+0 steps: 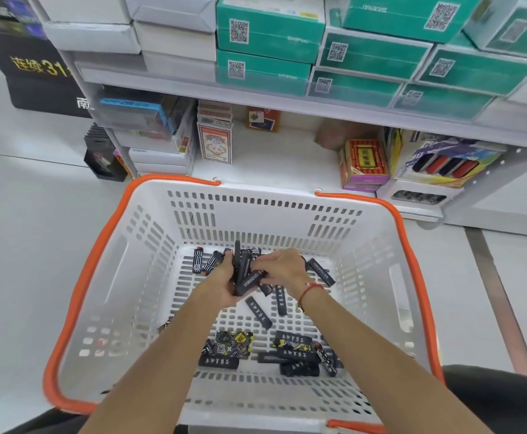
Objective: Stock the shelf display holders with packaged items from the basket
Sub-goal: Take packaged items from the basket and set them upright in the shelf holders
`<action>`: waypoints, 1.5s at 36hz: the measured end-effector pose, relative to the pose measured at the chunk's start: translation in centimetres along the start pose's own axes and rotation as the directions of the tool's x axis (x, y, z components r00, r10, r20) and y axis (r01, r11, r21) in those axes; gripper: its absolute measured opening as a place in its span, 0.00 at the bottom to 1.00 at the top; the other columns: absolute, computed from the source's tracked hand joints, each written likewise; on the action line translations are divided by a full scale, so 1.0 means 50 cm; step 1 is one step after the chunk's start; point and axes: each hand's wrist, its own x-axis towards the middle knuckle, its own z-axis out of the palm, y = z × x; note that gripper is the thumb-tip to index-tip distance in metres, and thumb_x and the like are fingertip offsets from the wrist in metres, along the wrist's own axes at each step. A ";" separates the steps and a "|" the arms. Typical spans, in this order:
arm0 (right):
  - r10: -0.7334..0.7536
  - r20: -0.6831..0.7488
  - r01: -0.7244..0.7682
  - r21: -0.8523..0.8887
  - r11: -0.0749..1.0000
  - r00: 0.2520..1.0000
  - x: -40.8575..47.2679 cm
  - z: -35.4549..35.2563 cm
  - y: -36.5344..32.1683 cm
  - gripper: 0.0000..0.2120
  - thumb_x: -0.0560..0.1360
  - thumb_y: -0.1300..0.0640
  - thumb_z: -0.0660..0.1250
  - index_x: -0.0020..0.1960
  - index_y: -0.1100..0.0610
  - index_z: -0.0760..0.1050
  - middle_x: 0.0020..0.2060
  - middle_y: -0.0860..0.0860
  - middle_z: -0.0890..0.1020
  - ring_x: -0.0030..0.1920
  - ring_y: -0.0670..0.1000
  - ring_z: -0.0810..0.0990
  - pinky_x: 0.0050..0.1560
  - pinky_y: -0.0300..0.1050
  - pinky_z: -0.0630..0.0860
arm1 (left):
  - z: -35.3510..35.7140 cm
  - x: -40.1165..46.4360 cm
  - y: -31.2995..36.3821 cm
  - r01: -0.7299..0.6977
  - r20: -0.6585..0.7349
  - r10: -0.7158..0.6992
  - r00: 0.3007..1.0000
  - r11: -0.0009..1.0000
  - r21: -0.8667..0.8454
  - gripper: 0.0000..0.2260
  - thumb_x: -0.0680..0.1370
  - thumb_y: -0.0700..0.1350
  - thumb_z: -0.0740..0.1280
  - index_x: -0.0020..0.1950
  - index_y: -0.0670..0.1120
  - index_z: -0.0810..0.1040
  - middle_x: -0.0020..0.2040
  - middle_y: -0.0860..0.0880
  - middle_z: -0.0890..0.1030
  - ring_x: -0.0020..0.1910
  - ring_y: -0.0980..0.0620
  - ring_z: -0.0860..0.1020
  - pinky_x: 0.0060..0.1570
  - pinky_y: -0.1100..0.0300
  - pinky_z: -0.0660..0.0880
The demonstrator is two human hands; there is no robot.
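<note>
A bundle of black packets [245,274] is clasped in the left hand [224,285], and one packet of it is pinched by the right hand [282,269]. Below both grips, loose packets [290,355] are scattered in the white basket [378,245].

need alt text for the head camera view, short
Two hands gather small black packaged items inside a white basket with an orange rim: the left hand grips a bunch, the right hand pinches one. Stocked store shelves stand behind.
</note>
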 end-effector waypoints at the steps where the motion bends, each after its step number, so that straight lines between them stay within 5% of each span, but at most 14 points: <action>1: 0.040 -0.002 -0.040 0.070 0.997 0.999 0.001 0.000 0.001 0.05 0.68 0.64 0.75 0.42 0.63 0.82 0.43 0.58 0.83 0.45 0.54 0.83 0.37 0.39 0.81 | -0.001 0.000 0.001 -0.008 0.001 0.008 1.000 1.000 -0.019 0.24 0.82 0.57 0.52 0.45 0.39 0.74 0.29 0.41 0.82 0.26 0.46 0.81 0.25 0.55 0.79; 4: 0.098 -0.021 -0.091 0.217 0.972 0.995 0.005 -0.001 0.010 0.05 0.68 0.64 0.76 0.40 0.64 0.81 0.44 0.60 0.84 0.45 0.55 0.83 0.33 0.38 0.79 | 0.000 0.000 0.001 -0.019 -0.019 0.018 1.000 0.999 -0.046 0.25 0.81 0.60 0.52 0.45 0.39 0.74 0.36 0.41 0.81 0.34 0.46 0.80 0.36 0.53 0.77; 7: 0.111 -0.062 -0.091 0.264 0.960 0.992 0.009 0.004 0.021 0.06 0.67 0.63 0.77 0.39 0.61 0.80 0.45 0.60 0.84 0.46 0.55 0.84 0.38 0.41 0.81 | 0.001 0.004 -0.002 -0.021 -0.027 0.019 0.999 0.997 -0.070 0.24 0.81 0.60 0.53 0.45 0.40 0.74 0.32 0.41 0.82 0.30 0.46 0.80 0.26 0.58 0.78; 11: 0.066 -0.181 -0.020 0.245 0.969 0.981 0.015 0.012 0.035 0.11 0.66 0.60 0.78 0.39 0.57 0.75 0.44 0.59 0.82 0.42 0.54 0.83 0.35 0.41 0.80 | 0.011 -0.003 -0.006 -0.033 -0.011 0.032 0.999 0.999 -0.039 0.22 0.81 0.58 0.54 0.43 0.42 0.76 0.32 0.43 0.82 0.32 0.47 0.80 0.31 0.57 0.77; 16: 0.088 -0.246 -0.010 0.301 0.954 0.965 0.020 0.020 0.058 0.12 0.64 0.56 0.79 0.43 0.59 0.79 0.39 0.55 0.82 0.36 0.50 0.78 0.37 0.40 0.77 | 0.025 -0.010 -0.007 -0.029 -0.053 0.025 0.998 0.997 -0.070 0.24 0.80 0.59 0.56 0.65 0.41 0.71 0.42 0.42 0.79 0.38 0.45 0.78 0.32 0.52 0.77; 20: 0.082 -0.287 0.001 0.276 0.961 0.955 0.019 0.031 0.066 0.12 0.63 0.52 0.80 0.42 0.58 0.84 0.42 0.54 0.85 0.39 0.50 0.79 0.30 0.37 0.72 | 0.026 -0.005 -0.009 -0.021 -0.029 0.020 0.999 0.999 -0.030 0.25 0.82 0.56 0.54 0.67 0.37 0.69 0.49 0.40 0.78 0.37 0.44 0.76 0.41 0.50 0.75; 25: -0.075 -0.326 0.079 -0.002 0.997 0.942 0.012 0.024 0.059 0.15 0.65 0.49 0.77 0.46 0.56 0.80 0.36 0.46 0.79 0.35 0.44 0.75 0.29 0.32 0.67 | 0.004 0.009 -0.008 0.085 -0.012 -0.084 0.996 0.993 0.084 0.22 0.80 0.57 0.57 0.61 0.40 0.72 0.46 0.41 0.79 0.39 0.45 0.78 0.29 0.54 0.80; 28: -0.220 -0.271 0.178 -0.173 0.969 0.937 0.009 0.019 0.049 0.14 0.66 0.47 0.77 0.46 0.54 0.78 0.34 0.42 0.75 0.36 0.42 0.74 0.39 0.36 0.69 | -0.008 0.015 -0.013 0.124 0.030 -0.128 0.991 0.986 0.111 0.20 0.81 0.56 0.57 0.58 0.40 0.73 0.44 0.42 0.80 0.42 0.45 0.79 0.45 0.49 0.80; 33: -0.430 -0.201 0.375 -0.262 0.889 0.880 0.001 0.010 0.050 0.14 0.66 0.46 0.77 0.41 0.50 0.73 0.29 0.50 0.82 0.26 0.47 0.76 0.31 0.41 0.74 | -0.019 0.011 -0.015 0.147 0.129 -0.159 0.979 0.984 0.101 0.20 0.80 0.57 0.59 0.53 0.40 0.75 0.37 0.42 0.83 0.35 0.46 0.83 0.38 0.49 0.82; 38: -0.670 -0.101 0.540 -0.509 0.670 0.736 -0.022 -0.003 0.037 0.14 0.70 0.45 0.73 0.49 0.52 0.76 0.36 0.49 0.83 0.31 0.47 0.79 0.35 0.41 0.76 | -0.012 -0.013 -0.012 0.100 0.221 -0.114 0.969 0.992 0.072 0.24 0.80 0.56 0.58 0.66 0.38 0.73 0.51 0.40 0.81 0.46 0.45 0.81 0.43 0.52 0.82; 43: -0.542 -0.062 0.493 -0.341 0.801 0.838 -0.041 -0.025 -0.003 0.10 0.70 0.48 0.74 0.43 0.53 0.79 0.32 0.49 0.81 0.29 0.44 0.75 0.30 0.36 0.72 | -0.011 -0.047 -0.007 -0.005 0.290 -0.010 0.957 0.999 0.051 0.23 0.80 0.57 0.58 0.63 0.40 0.74 0.44 0.41 0.83 0.40 0.48 0.82 0.39 0.56 0.80; 47: -0.482 0.079 0.478 -0.340 0.810 0.873 -0.077 -0.049 -0.034 0.09 0.70 0.53 0.75 0.44 0.58 0.81 0.26 0.45 0.79 0.21 0.41 0.75 0.23 0.32 0.69 | -0.013 -0.082 0.013 -0.058 0.290 0.038 0.956 0.996 0.064 0.22 0.79 0.59 0.59 0.63 0.43 0.73 0.53 0.39 0.81 0.43 0.46 0.82 0.39 0.55 0.79; 50: -0.418 0.150 0.444 -0.341 0.829 0.896 -0.109 -0.060 -0.062 0.09 0.69 0.53 0.75 0.45 0.56 0.82 0.33 0.50 0.83 0.23 0.42 0.76 0.25 0.30 0.71 | -0.009 -0.119 0.027 -0.081 0.282 0.045 0.958 0.990 0.116 0.20 0.80 0.58 0.57 0.58 0.44 0.74 0.54 0.39 0.81 0.48 0.46 0.80 0.47 0.55 0.77; 54: -0.302 0.220 0.340 -0.159 0.927 0.927 -0.155 -0.077 -0.115 0.12 0.70 0.57 0.74 0.51 0.61 0.82 0.36 0.52 0.83 0.23 0.41 0.77 0.29 0.30 0.74 | -0.005 -0.166 0.059 -0.062 0.256 0.057 0.965 0.998 0.010 0.24 0.79 0.58 0.59 0.64 0.39 0.72 0.51 0.37 0.82 0.44 0.43 0.83 0.37 0.53 0.80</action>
